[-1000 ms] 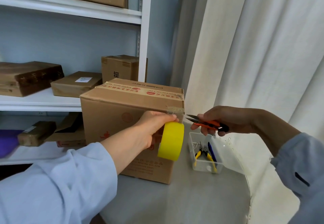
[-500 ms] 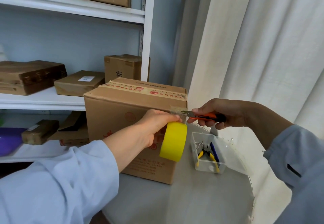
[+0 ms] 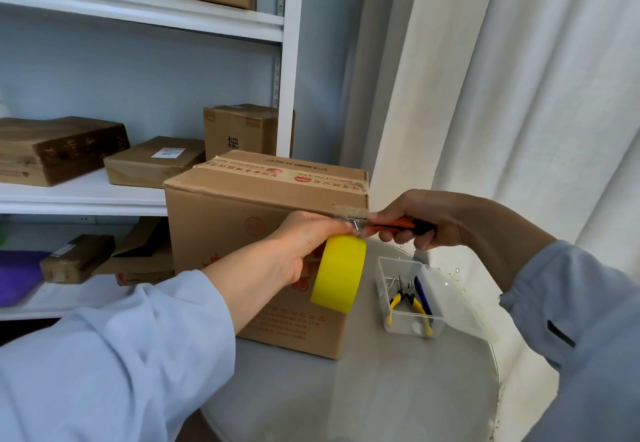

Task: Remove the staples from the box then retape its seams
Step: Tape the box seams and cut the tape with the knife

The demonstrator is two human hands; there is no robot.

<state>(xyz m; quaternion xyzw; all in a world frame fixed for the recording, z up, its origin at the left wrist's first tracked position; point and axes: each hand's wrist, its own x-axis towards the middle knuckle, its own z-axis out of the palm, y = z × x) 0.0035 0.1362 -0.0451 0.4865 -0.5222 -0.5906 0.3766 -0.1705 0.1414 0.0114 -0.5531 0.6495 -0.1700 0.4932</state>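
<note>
At the far left a white shelving unit [image 3: 145,196] carries several cardboard parcels: a dark, creased one [image 3: 59,149] at the edge of the middle shelf, a flat one with a white label [image 3: 156,161] beside it, and a small upright carton [image 3: 242,132] printed with a black character next to the shelf post. On the shelf below lie a purple object [image 3: 17,275], a small wrapped packet [image 3: 76,258] and a folded piece of cardboard.

The cardboard box [image 3: 242,234] stands on the round grey table [image 3: 381,389], in front of the shelving, with a strip of printed tape along its top seam and red lettering on its front face. A short piece of clear tape lies across the upper right edge of that front face.

The left hand [image 3: 304,244], reaching out of a pale blue sleeve, is curled around a yellow roll of tape [image 3: 341,273], holding it upright against the box front, near the right corner. A length of tape runs up from the roll to the box edge.

Just to the right, the right hand [image 3: 426,218] is clenched on orange-and-black thread snips [image 3: 391,225]; their metal blades meet the tape right above the roll, beside the left hand's fingertips. Whether the blades have closed through the tape cannot be told.

Below the right hand a clear plastic container [image 3: 408,324] sits on the table with its lid open, holding yellow-handled pliers [image 3: 405,301], a blue-handled tool and a few loose staples. White curtains [image 3: 519,95] hang behind.
</note>
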